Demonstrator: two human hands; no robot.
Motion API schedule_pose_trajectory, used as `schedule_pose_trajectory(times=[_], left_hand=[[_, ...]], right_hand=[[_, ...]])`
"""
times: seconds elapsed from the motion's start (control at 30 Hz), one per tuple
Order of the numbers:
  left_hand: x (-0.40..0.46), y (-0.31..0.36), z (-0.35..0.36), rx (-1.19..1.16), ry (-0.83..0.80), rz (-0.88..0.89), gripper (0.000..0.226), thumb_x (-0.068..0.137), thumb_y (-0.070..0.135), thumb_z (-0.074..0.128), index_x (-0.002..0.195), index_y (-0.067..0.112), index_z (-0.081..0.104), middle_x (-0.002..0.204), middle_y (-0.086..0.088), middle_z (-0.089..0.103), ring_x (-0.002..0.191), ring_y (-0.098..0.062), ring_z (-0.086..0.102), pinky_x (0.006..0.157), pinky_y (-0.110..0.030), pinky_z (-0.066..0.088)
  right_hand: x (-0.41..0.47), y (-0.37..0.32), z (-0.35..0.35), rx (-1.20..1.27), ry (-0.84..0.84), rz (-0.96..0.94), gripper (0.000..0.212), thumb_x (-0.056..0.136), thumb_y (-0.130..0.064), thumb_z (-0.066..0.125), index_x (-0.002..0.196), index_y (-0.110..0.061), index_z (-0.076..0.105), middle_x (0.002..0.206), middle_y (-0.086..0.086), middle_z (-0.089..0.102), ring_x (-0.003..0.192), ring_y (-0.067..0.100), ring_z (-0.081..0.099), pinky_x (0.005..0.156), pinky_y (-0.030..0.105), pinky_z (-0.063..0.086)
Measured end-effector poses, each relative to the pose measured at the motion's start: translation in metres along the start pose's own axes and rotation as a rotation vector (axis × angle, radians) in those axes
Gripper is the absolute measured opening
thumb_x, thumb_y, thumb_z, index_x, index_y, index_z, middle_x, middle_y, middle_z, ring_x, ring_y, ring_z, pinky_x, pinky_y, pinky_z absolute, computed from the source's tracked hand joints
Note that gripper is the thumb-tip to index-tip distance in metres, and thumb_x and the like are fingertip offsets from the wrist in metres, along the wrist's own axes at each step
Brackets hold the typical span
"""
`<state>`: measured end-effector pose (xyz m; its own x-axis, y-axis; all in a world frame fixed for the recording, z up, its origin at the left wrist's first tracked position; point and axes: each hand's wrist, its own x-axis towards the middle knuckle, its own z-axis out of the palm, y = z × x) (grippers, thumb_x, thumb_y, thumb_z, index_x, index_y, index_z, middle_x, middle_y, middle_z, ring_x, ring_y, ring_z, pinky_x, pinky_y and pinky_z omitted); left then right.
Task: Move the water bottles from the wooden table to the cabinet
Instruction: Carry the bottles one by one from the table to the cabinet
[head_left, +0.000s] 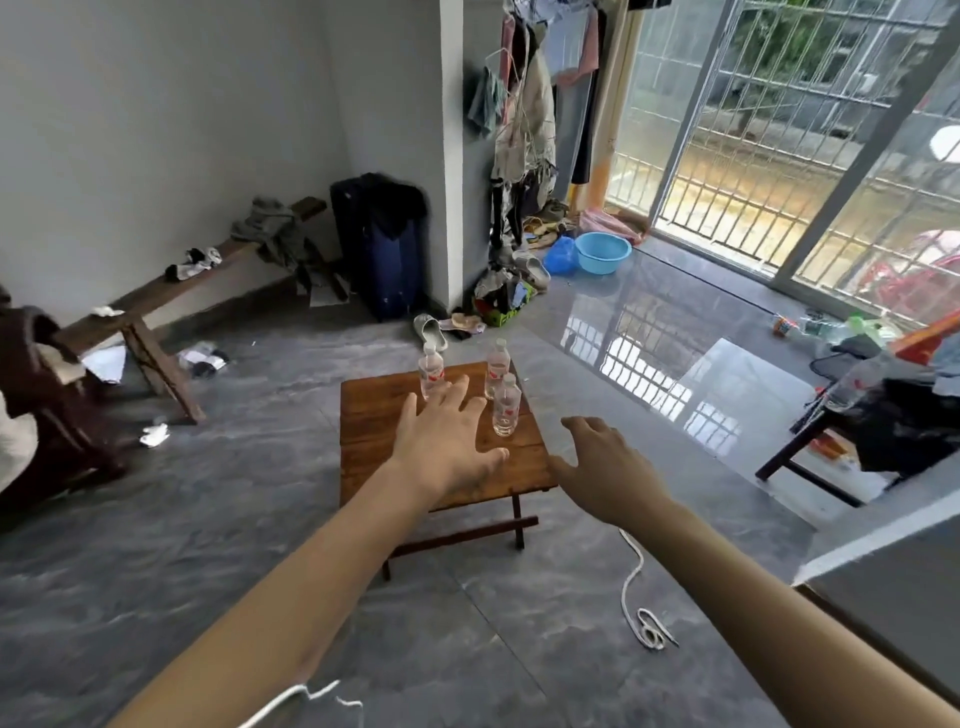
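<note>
- reaching: left hand (447, 441), fingers spread and straight, holding nothing; stretched out in front of the wooden table (374, 415), pointing toward the bottles, which suits an approach to a first pick.
- right hand (605, 467), fingers loose and apart, holding nothing; hangs by the table's right edge, likely readied for a second bottle.
- left bottle (430, 371), upright on the far part of the tabletop, just beyond the left fingertips; not touched as far as can be seen.
- far right bottle (497, 366) and near right bottle (506, 405), upright, close together; the near one looks easiest for the right hand.
- cabinet: not identifiable with certainty in this view.
- task status: judged at its start, all three bottles on the table.
</note>
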<state>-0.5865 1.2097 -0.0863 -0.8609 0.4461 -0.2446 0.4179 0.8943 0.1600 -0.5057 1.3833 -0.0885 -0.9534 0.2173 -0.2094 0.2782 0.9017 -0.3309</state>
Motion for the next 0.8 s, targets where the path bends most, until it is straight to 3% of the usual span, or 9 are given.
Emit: schedule_pose_trajectory(times=[0.57,0.8], left_hand=[[0.194,0.003,-0.002,0.026,-0.113,-0.115,0.080,0.096,0.064,0.048,0.161,0.026,0.022,0.173,-0.002,-0.002,0.159,-0.021,0.001,0.127,-0.052,0.004],[0.278,0.004,0.012,0.013,-0.163,-0.169,0.080,0.095,0.064,0.048,0.161,0.026,0.023,0.173,-0.002,-0.001,0.159,-0.021,0.001,0.128,-0.051,0.003]], right_hand=[[0.221,0.071,-0.007,0.046,-0.069,-0.010,0.054,0.097,-0.046,0.047,0.143,-0.019,0.042,0.147,0.005,0.047,0.130,0.027,0.049,0.101,0.045,0.046],[0.314,0.098,0.009,0.066,-0.177,-0.014,0.053,0.097,-0.047,0.045,0.143,-0.021,0.040,0.147,0.004,0.046,0.131,0.026,0.048,0.106,0.046,0.044]])
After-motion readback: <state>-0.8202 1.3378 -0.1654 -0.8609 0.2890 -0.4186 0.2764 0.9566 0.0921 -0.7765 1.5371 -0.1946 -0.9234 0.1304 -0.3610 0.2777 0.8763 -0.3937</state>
